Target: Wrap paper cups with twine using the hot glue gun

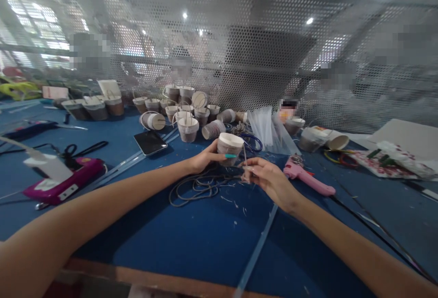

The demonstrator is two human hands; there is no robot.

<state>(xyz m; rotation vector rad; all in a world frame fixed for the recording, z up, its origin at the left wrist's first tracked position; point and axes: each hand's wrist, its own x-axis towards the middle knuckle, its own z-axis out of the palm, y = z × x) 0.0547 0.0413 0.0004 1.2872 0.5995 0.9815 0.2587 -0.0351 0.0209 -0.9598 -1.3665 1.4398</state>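
While the left hand (205, 157) is gripping a small cup (229, 148) | right hand (270, 180) is pinching a thin cord (201, 186) | blue table (191, 238) is lying beneath.

forearms cut off by bottom edge, mesh screen (239, 51) background blurred

No writing can be read anywhere here. The white label on the magenta glue gun (63, 180), far off to the left of the left hand's grip, is too blurred to make out, and the printed wrapper (393, 161) well right of the right hand's grip shows only pattern.
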